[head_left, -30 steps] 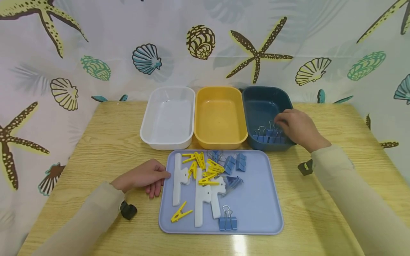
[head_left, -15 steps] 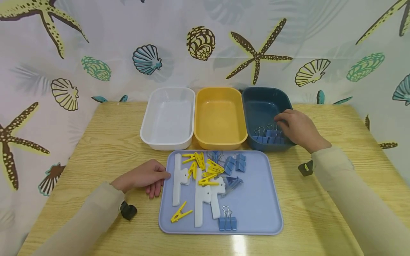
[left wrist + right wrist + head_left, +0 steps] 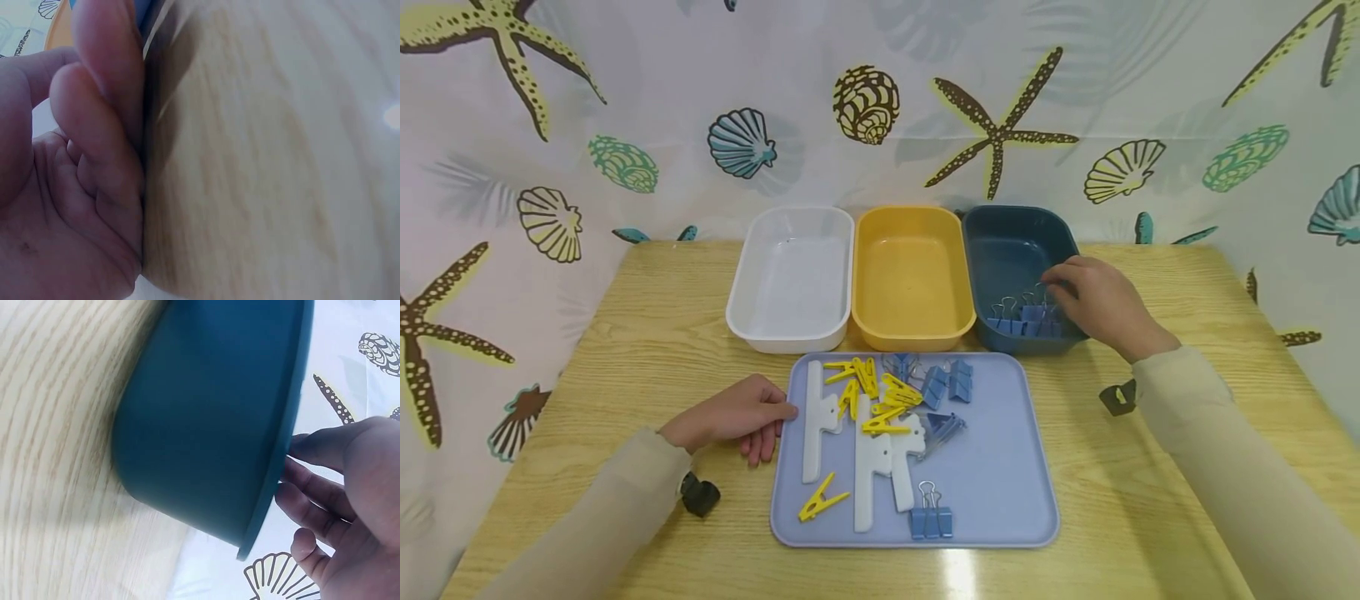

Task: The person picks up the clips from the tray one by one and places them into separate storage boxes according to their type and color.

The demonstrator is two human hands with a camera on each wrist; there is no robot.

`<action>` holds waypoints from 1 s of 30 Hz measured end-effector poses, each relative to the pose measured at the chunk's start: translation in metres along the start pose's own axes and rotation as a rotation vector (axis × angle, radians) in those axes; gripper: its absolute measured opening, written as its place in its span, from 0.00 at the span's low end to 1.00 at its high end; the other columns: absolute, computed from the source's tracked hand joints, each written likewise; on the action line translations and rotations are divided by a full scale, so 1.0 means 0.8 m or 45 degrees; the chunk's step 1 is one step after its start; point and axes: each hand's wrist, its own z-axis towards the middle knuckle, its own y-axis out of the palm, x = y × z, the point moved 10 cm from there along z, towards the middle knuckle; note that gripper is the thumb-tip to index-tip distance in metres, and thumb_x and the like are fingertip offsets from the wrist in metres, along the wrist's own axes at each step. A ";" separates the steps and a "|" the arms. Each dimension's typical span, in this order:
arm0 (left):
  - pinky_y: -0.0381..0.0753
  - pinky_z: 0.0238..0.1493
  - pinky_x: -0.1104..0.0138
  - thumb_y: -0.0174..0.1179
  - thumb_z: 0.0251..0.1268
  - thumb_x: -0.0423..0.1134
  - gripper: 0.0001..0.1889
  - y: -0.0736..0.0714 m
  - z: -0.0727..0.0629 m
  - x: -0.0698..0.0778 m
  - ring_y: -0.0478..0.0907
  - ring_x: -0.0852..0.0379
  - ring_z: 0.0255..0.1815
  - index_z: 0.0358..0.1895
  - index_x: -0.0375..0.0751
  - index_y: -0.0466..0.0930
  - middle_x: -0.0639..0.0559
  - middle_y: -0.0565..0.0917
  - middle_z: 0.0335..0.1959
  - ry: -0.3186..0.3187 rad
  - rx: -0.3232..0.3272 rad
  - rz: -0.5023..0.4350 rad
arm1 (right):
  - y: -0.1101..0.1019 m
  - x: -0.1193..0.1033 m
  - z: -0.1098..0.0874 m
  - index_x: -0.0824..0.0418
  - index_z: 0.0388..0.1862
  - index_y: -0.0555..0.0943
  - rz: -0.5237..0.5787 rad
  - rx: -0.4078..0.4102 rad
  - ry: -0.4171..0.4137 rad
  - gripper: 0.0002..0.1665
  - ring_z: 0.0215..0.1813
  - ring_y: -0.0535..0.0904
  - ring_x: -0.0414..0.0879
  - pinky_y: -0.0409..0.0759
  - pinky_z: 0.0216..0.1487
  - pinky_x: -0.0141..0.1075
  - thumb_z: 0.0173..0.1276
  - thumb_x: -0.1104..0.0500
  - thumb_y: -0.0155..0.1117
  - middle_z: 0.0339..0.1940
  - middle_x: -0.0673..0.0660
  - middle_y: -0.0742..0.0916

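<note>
In the head view my right hand [image 3: 1101, 302] is over the front right of the dark blue bin [image 3: 1011, 237], fingers bent. Its fingertips meet the wire handle of a blue binder clip [image 3: 1037, 315] and seem to pinch it. Several more binder clips stand beside it. The bin wall [image 3: 206, 425] hides the fingertips in the right wrist view. My left hand [image 3: 737, 415] rests on the table, fingers loosely bent, one digit touching the left rim of the lavender tray [image 3: 1000, 483]. On this tray lie yellow clothespins [image 3: 823, 498], white bag clips [image 3: 865, 475] and more binder clips [image 3: 931, 521].
A white bin [image 3: 790, 333] and a yellow bin [image 3: 913, 333] stand side by side, left of the dark blue one. Behind them hangs a cloth [image 3: 820, 50] printed with shells and starfish. The wooden table [image 3: 662, 333] extends around the tray.
Both hands keep their places at the dark blue bin and the tray. The head view shifts slightly, with no item visibly moved on the tray.
</note>
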 end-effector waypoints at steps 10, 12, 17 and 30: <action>0.74 0.13 0.72 0.50 0.72 0.41 0.19 0.000 -0.001 0.001 0.78 0.59 0.10 0.23 0.32 0.77 0.48 0.82 0.13 0.013 0.006 -0.010 | -0.010 -0.007 -0.010 0.66 0.48 0.83 0.014 0.020 0.004 0.12 0.45 0.81 0.58 0.77 0.46 0.53 0.67 0.65 0.60 0.44 0.64 0.86; 0.74 0.13 0.72 0.50 0.72 0.41 0.19 0.000 -0.001 0.001 0.78 0.59 0.10 0.23 0.32 0.77 0.48 0.82 0.13 0.012 0.006 -0.011 | -0.012 -0.010 -0.013 0.66 0.48 0.83 0.023 0.019 0.007 0.12 0.45 0.81 0.58 0.77 0.46 0.53 0.68 0.65 0.60 0.44 0.64 0.86; 0.74 0.13 0.72 0.50 0.72 0.41 0.19 0.000 -0.001 0.001 0.78 0.59 0.10 0.23 0.32 0.77 0.48 0.82 0.13 0.009 0.004 -0.009 | -0.018 -0.015 -0.020 0.65 0.47 0.83 0.037 0.038 0.001 0.11 0.40 0.81 0.55 0.78 0.43 0.51 0.67 0.64 0.60 0.41 0.63 0.87; 0.75 0.13 0.71 0.50 0.72 0.42 0.19 0.000 0.001 -0.001 0.78 0.59 0.10 0.24 0.32 0.78 0.47 0.82 0.13 0.003 0.002 0.000 | -0.029 -0.026 -0.036 0.65 0.45 0.83 0.059 0.099 -0.049 0.10 0.37 0.82 0.52 0.78 0.39 0.48 0.65 0.65 0.63 0.39 0.61 0.87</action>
